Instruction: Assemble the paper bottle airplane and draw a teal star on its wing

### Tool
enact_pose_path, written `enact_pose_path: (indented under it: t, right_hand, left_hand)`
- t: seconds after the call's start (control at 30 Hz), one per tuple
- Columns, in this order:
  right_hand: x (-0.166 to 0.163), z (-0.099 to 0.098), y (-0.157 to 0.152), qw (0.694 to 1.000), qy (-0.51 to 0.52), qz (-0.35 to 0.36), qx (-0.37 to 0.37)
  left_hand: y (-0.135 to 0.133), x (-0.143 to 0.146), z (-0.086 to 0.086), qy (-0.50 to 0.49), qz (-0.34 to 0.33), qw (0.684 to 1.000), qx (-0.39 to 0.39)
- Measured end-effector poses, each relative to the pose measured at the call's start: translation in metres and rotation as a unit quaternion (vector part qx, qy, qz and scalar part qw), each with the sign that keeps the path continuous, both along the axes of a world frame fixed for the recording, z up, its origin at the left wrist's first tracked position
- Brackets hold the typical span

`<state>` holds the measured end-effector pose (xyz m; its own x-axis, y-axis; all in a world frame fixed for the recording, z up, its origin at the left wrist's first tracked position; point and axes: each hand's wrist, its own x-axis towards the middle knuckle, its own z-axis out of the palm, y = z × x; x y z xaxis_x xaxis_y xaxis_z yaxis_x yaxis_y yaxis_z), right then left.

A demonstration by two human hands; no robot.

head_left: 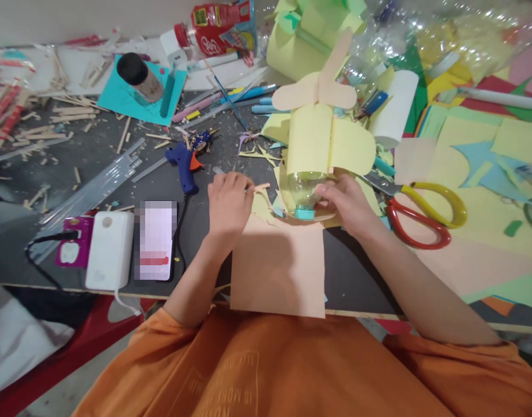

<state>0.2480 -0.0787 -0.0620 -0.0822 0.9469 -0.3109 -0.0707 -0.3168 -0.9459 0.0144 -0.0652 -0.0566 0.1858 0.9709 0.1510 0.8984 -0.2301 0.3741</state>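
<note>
A plastic bottle wrapped in yellow paper point(318, 145), with peach paper wings on top and a teal cap point(304, 214) facing me, lies on the table. My right hand point(346, 202) grips its clear neck end, fingers wrapped round it. My left hand point(229, 200) is closed just left of the bottle, pinching a thin peach strip point(261, 187) that points toward the bottle. A peach sheet of paper point(278, 269) lies under both hands at the table's near edge.
Red and yellow scissors point(422, 214) lie right of my right hand. A blue glue gun point(184, 165), a phone point(156, 240) and a white power bank point(109, 249) sit to the left. Coloured papers, pens, wooden sticks and bottles crowd the back and right.
</note>
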Motion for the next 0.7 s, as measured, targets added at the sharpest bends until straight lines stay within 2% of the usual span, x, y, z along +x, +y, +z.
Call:
enact_pose_path:
  t: [0.1,0.17,0.33,0.43,0.53,0.7]
  right_hand:
    - [0.0,0.0,0.0,1.0,0.003,0.017,-0.01]
    - [0.001,0.0,0.0,1.0,0.002,0.025,-0.008]
    - [0.003,0.0,0.0,0.999,0.003,0.04,-0.009]
    - [0.003,0.002,0.001,0.999,0.013,0.032,-0.025]
    - [0.004,0.002,0.002,0.999,0.008,0.037,-0.029]
    - [0.003,0.006,-0.001,0.999,-0.003,0.042,-0.015]
  left_hand:
    - [0.006,-0.009,-0.005,-0.066,0.02,0.996,0.051]
    - [0.008,-0.012,-0.004,-0.074,0.009,0.996,0.053]
    - [0.006,-0.009,0.009,-0.007,-0.053,0.998,-0.045]
    - [0.007,-0.008,0.013,-0.005,-0.06,0.996,-0.061]
    - [0.011,-0.012,0.011,-0.032,-0.047,0.998,-0.031]
    - [0.015,-0.024,0.018,-0.155,0.013,0.986,0.065]
